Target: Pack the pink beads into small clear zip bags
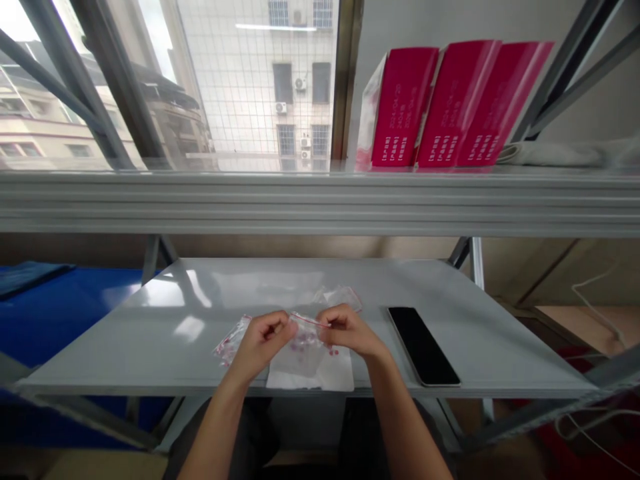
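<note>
Between my two hands is a small clear zip bag (306, 357) with a red line along its top edge. My left hand (263, 340) pinches the bag's upper left corner, and my right hand (347, 328) pinches its upper right. Whatever the bag contains is too faint to make out. Under it lies a white paper sheet (343, 377) at the table's front edge, with small red spots near my right hand. A pile of clear zip bags (233, 341) with red edges rests beside my left hand. More clear bags (345, 297) lie just beyond my right hand.
A black-screened phone (423, 347) lies on the grey table (150, 347) to the right. Above the table's back runs a metal shelf beam (320, 203), carrying several crimson boxes (405, 107) and a rolled cloth (555, 153). A blue surface (65, 313) stands at the left.
</note>
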Motion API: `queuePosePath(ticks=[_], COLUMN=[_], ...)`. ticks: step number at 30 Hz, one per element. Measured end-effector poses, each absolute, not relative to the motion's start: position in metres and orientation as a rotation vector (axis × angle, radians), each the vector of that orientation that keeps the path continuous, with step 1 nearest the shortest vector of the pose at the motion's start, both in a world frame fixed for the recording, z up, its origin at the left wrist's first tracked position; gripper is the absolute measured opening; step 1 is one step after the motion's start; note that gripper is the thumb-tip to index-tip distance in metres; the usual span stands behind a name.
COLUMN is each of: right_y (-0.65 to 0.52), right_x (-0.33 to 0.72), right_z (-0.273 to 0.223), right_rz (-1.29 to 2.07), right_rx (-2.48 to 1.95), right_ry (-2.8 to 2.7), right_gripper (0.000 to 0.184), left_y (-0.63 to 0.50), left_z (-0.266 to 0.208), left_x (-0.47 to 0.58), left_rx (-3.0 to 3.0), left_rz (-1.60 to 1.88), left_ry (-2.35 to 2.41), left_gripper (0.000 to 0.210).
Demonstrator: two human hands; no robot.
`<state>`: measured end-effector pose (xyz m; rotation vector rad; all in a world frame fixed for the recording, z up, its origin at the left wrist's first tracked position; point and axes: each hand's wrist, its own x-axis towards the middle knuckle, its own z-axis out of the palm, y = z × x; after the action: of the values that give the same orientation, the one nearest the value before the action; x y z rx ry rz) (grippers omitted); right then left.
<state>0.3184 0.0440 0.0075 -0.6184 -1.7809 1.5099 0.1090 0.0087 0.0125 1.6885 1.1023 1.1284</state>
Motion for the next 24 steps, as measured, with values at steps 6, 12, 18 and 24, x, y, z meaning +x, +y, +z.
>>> queuePosePath(ticks=[6,12,18,24], right_y=[0.043,0.042,0.036,0.023], right_x=[0.313,0.308,0.321,0.319], right_z=[0.007,0.007,0.020,0.036], right_rz=[1.628,1.676,1.480,1.184], right_rx=[-0.550,-0.532,-0.653,-0.677], right_ry=[-1.873,-1.893,-2.029,-2.135], right_gripper=[0.023,0.022,0.029,0.017], left_y=[0.007,0.006,0.008,0.004], left_z=[0.010,0.010,0.008,0.007], left_x=[0.104,0.100,0.099,0.101], left_rx=[1.728,1.866,1.974,2.021], left_rz=[1.059,0.997,1.027,1.008], left_ry=[0.975,0.899,0.839,0.765], left_gripper=[0.043,0.039,0.040,0.040])
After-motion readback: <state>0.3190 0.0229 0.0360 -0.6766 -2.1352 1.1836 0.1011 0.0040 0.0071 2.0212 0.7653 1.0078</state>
